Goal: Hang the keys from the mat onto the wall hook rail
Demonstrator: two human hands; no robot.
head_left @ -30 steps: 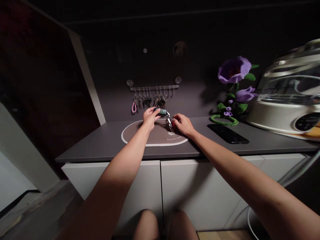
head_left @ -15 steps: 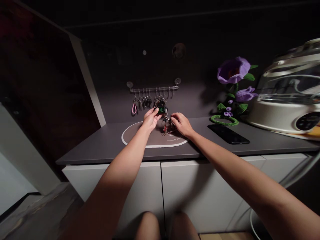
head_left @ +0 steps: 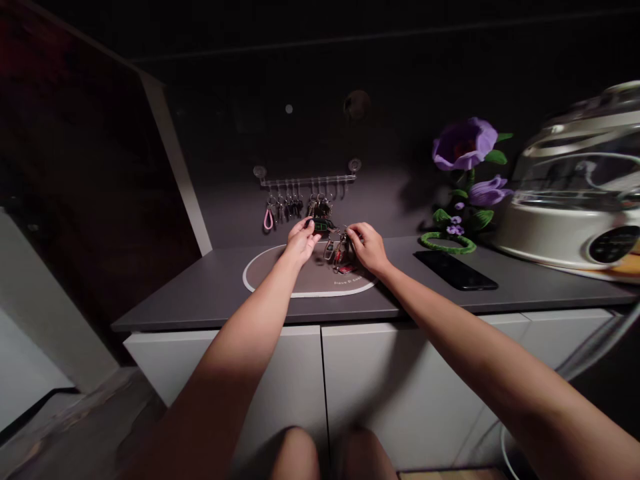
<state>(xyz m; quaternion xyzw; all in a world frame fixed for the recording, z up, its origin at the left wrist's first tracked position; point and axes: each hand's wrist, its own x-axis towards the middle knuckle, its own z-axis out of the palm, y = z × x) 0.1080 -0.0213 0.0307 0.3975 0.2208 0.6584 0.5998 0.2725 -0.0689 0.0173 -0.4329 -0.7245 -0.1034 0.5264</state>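
My left hand grips a dark key fob with green outlines on it. From the fob a bunch of keys and charms, some of them red, hangs toward the right. My right hand is closed on the ring end of that bunch, its fingertips pinched together. Both hands are above an oval brown mat with a white border. Behind them, several key sets dangle from a clear hook rail on the wall, one with a pink loop.
A black phone lies on the dark counter to the right. Behind it stand purple flowers with a green ring base. A cream appliance with a clear cover is at the far right.
The fob has tilted and the bunch now stretches sideways between the hands. My right hand has closed on its ring end.
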